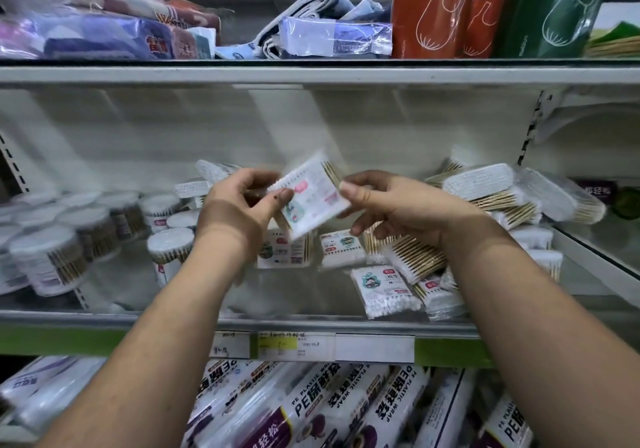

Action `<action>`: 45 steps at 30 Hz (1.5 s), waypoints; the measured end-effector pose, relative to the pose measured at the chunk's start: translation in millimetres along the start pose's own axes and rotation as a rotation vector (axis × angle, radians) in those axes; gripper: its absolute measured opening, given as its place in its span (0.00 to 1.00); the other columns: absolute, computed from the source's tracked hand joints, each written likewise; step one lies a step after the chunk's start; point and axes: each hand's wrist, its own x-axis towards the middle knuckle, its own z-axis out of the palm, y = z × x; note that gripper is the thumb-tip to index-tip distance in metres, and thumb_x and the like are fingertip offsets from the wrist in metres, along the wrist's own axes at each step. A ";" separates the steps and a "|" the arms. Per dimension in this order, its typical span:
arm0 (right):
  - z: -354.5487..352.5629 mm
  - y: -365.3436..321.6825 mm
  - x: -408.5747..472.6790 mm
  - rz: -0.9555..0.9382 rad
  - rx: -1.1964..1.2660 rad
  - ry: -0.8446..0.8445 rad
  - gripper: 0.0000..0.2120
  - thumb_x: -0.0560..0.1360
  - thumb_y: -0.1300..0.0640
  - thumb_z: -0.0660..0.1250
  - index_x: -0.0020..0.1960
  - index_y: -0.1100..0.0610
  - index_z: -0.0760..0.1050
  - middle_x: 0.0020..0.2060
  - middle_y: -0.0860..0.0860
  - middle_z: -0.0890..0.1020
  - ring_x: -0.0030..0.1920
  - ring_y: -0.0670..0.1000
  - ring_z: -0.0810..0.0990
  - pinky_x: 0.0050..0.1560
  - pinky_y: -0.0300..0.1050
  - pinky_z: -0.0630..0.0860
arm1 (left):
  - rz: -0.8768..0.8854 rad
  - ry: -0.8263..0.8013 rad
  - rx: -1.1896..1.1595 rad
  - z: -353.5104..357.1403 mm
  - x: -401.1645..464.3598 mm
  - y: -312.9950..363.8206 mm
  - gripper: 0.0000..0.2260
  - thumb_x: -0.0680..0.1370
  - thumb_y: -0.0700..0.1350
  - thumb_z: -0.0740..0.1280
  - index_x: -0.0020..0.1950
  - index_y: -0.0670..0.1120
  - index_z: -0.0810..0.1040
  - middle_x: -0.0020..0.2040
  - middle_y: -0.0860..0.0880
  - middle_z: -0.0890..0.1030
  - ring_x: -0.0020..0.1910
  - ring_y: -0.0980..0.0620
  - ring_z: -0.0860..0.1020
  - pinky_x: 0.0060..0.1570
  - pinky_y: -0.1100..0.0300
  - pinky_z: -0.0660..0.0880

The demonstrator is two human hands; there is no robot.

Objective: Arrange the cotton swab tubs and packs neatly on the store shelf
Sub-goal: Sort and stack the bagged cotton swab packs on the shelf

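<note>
A flat cotton swab pack [313, 198] with a colourful label is held tilted above the middle shelf, and both hands grip it. My left hand [239, 205] pinches its left edge and my right hand [391, 203] pinches its right edge. Below it, loose swab packs [384, 290] lie scattered on the shelf floor. More packs [485, 187] are heaped at the right. Round cotton swab tubs [52, 257] stand crowded at the left, and one tub [169, 246] lies tipped near my left wrist.
The shelf's front rail [104, 338] is green with price labels [278, 343]. Plastic wrap boxes [311, 409] fill the shelf below. Towels in bags [86, 31] and orange and green packages [450, 11] sit on the shelf above.
</note>
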 end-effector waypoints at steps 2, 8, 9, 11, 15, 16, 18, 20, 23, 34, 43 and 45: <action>-2.9 1.7 0.2 -0.021 -0.063 0.068 0.25 0.68 0.44 0.74 0.61 0.53 0.74 0.49 0.53 0.86 0.42 0.50 0.83 0.35 0.41 0.73 | 0.005 -0.041 0.087 -4.1 -1.6 -4.2 0.10 0.74 0.44 0.74 0.54 0.52 0.81 0.44 0.56 0.80 0.43 0.57 0.79 0.42 0.62 0.76; 16.4 6.2 1.3 0.003 -0.438 0.043 0.15 0.69 0.55 0.78 0.52 0.55 0.78 0.44 0.51 0.86 0.40 0.46 0.82 0.41 0.44 0.76 | 0.203 -0.079 0.606 -1.7 -8.6 -20.4 0.10 0.75 0.49 0.72 0.55 0.54 0.82 0.55 0.53 0.81 0.61 0.45 0.73 0.61 0.55 0.68; 20.1 6.8 2.1 0.008 -0.461 0.058 0.15 0.69 0.55 0.78 0.52 0.55 0.77 0.42 0.50 0.86 0.38 0.45 0.82 0.40 0.43 0.76 | 0.196 -0.076 0.674 -2.6 -10.6 -21.5 0.10 0.75 0.52 0.71 0.56 0.56 0.81 0.57 0.54 0.80 0.64 0.44 0.70 0.62 0.56 0.65; 26.0 8.5 4.0 0.018 -0.496 0.071 0.15 0.69 0.55 0.78 0.51 0.55 0.77 0.39 0.48 0.85 0.36 0.45 0.82 0.42 0.43 0.77 | 0.183 -0.085 0.799 -4.1 -14.0 -19.9 0.11 0.76 0.55 0.68 0.58 0.59 0.79 0.60 0.57 0.79 0.65 0.45 0.65 0.63 0.54 0.62; 38.4 12.3 7.7 0.017 -0.614 0.094 0.13 0.70 0.51 0.77 0.49 0.52 0.75 0.37 0.46 0.84 0.35 0.45 0.82 0.40 0.43 0.78 | 0.174 -0.155 0.993 -5.5 -18.8 -10.6 0.12 0.79 0.53 0.64 0.62 0.60 0.74 0.63 0.58 0.77 0.64 0.48 0.63 0.60 0.50 0.59; 41.9 12.6 8.3 0.013 -0.646 0.098 0.13 0.71 0.50 0.76 0.49 0.52 0.75 0.36 0.46 0.83 0.34 0.45 0.82 0.37 0.41 0.76 | 0.169 -0.169 1.036 -5.5 -19.0 -9.5 0.13 0.79 0.51 0.64 0.63 0.61 0.72 0.63 0.57 0.76 0.65 0.48 0.62 0.60 0.49 0.59; 48.8 14.3 10.0 0.008 -0.683 0.092 0.13 0.71 0.48 0.75 0.49 0.51 0.75 0.37 0.46 0.83 0.35 0.47 0.82 0.36 0.41 0.76 | 0.145 -0.205 1.109 -4.9 -20.2 -7.3 0.16 0.78 0.47 0.65 0.64 0.60 0.71 0.65 0.56 0.76 0.70 0.48 0.60 0.63 0.48 0.57; 53.0 14.3 10.9 0.015 -0.691 0.043 0.13 0.71 0.47 0.76 0.50 0.50 0.76 0.39 0.46 0.83 0.37 0.48 0.83 0.40 0.43 0.79 | 0.104 -0.258 1.149 -2.9 -21.3 -5.6 0.19 0.76 0.45 0.65 0.65 0.59 0.69 0.69 0.54 0.73 0.75 0.46 0.54 0.68 0.45 0.54; 42.0 6.1 8.3 0.019 -0.787 -0.011 0.12 0.71 0.49 0.76 0.51 0.49 0.78 0.42 0.44 0.83 0.39 0.47 0.82 0.44 0.41 0.77 | 0.093 -0.325 1.123 3.2 -22.4 0.7 0.26 0.74 0.40 0.64 0.70 0.56 0.66 0.75 0.52 0.66 0.78 0.46 0.45 0.74 0.42 0.45; -2.6 -1.2 8.1 -0.103 -1.277 0.102 0.17 0.72 0.51 0.73 0.60 0.44 0.77 0.54 0.45 0.81 0.57 0.50 0.77 0.59 0.47 0.74 | 0.408 -0.399 1.163 45.9 -23.5 18.1 0.18 0.78 0.48 0.62 0.68 0.54 0.72 0.74 0.52 0.67 0.79 0.45 0.44 0.73 0.36 0.37; -4.0 -0.9 17.4 0.084 -1.567 -0.110 0.33 0.66 0.46 0.76 0.68 0.44 0.69 0.62 0.50 0.77 0.65 0.56 0.74 0.66 0.58 0.66 | 0.514 -0.558 1.470 88.3 -14.6 31.1 0.23 0.79 0.48 0.59 0.75 0.49 0.65 0.71 0.46 0.72 0.79 0.42 0.47 0.68 0.29 0.37; -2.6 -0.1 22.3 0.115 -1.587 -0.148 0.34 0.65 0.45 0.76 0.68 0.44 0.68 0.61 0.50 0.78 0.62 0.57 0.76 0.64 0.58 0.70 | 0.473 -0.607 1.488 93.5 -13.6 28.6 0.23 0.80 0.49 0.58 0.76 0.50 0.63 0.72 0.46 0.70 0.78 0.41 0.47 0.67 0.27 0.37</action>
